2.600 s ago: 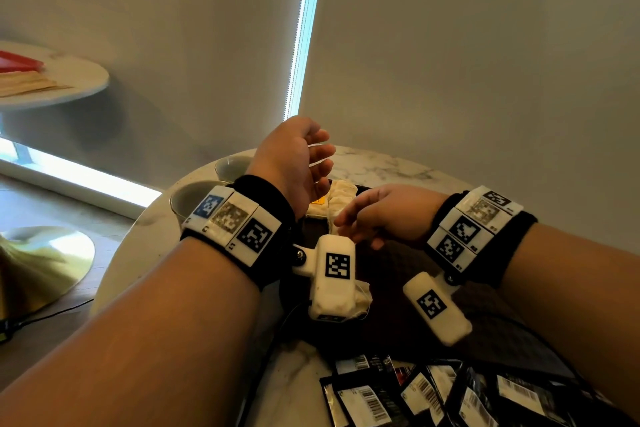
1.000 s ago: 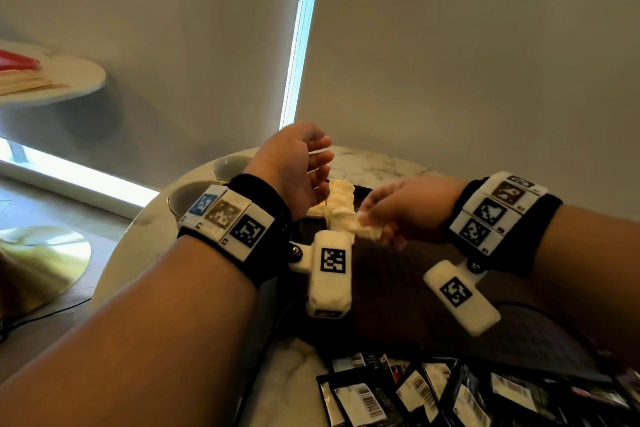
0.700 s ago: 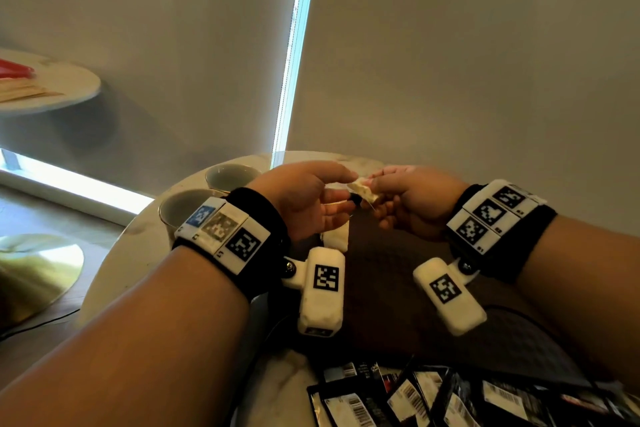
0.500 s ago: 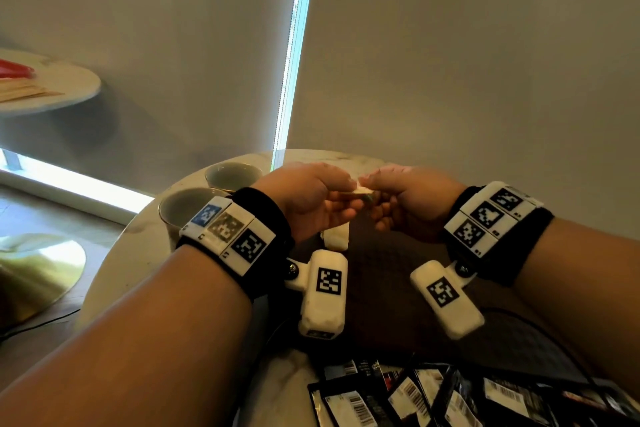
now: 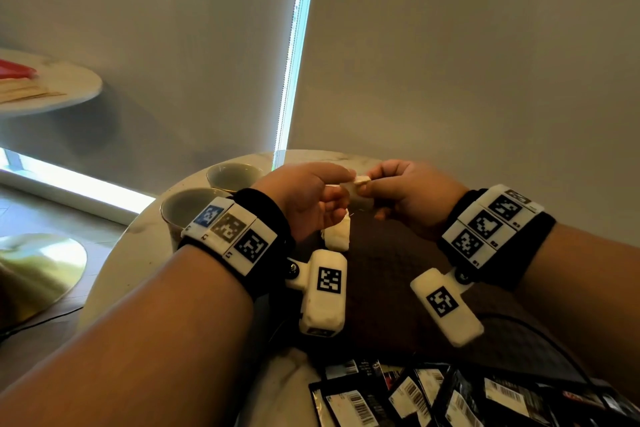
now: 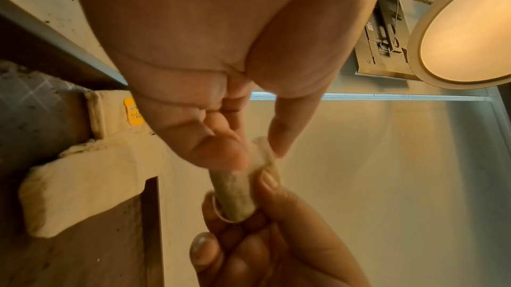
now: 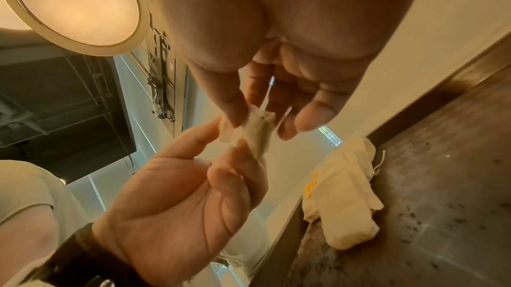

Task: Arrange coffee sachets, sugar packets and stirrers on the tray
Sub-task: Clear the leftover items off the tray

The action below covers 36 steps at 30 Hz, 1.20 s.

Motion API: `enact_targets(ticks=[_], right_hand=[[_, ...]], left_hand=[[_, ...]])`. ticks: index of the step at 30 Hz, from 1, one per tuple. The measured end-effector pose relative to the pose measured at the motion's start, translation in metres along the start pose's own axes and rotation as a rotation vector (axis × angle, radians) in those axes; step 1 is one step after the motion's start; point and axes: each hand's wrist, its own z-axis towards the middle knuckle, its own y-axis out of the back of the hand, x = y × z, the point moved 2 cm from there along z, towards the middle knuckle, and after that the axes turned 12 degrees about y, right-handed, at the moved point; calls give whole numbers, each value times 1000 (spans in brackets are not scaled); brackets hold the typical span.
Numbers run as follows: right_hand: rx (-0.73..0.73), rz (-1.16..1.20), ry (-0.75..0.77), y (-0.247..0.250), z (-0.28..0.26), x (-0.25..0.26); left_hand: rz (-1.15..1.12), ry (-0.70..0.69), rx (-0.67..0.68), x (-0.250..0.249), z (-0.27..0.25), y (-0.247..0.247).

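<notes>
A small cream sachet (image 5: 356, 184) (image 6: 237, 195) (image 7: 257, 136) hangs in the air above the dark tray (image 5: 391, 253). My left hand (image 5: 341, 184) (image 6: 251, 154) pinches one end of it between thumb and fingers. From the other side my right hand (image 5: 367, 187) (image 7: 259, 121) pinches the same sachet. A pile of cream sachets (image 5: 337, 236) (image 6: 77, 184) (image 7: 345, 204) lies at the tray's far left edge, below the hands. Several black coffee sachets (image 5: 450, 395) lie at the tray's near edge. No stirrers show.
The tray sits on a round marble table (image 5: 138, 253). Two grey cups (image 5: 232, 175) (image 5: 187, 208) stand at the table's far left, close to my left wrist. A second round table (image 5: 52, 87) stands further left, and a wall is just behind.
My right hand took a cream sachet from the pile and lifted it. My left hand came over and closed on it, so both hands now pinch it above the tray.
</notes>
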Motion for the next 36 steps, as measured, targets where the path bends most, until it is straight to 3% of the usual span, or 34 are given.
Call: enact_targets(ticks=[4,13,17,30,33,36], right_hand=[[-3,38,12,0,-3,2],[-1,87,7,-3,-5,-1],[-64,105,0,-4,0,2],[-74,-20,-48,0,11,-2],[-28,-97,-126,0,14,-5],[124,-177,-220,-6,16,-8]], left_hand=[[105,1,-17,2,2,2],[98,-68,-38,0,2,4],[135,-84,-88,0,3,5],[75,6,-170,-4,1,8],[34,37,-201,-8,3,10],[-5,66,-192,-10,2,11]])
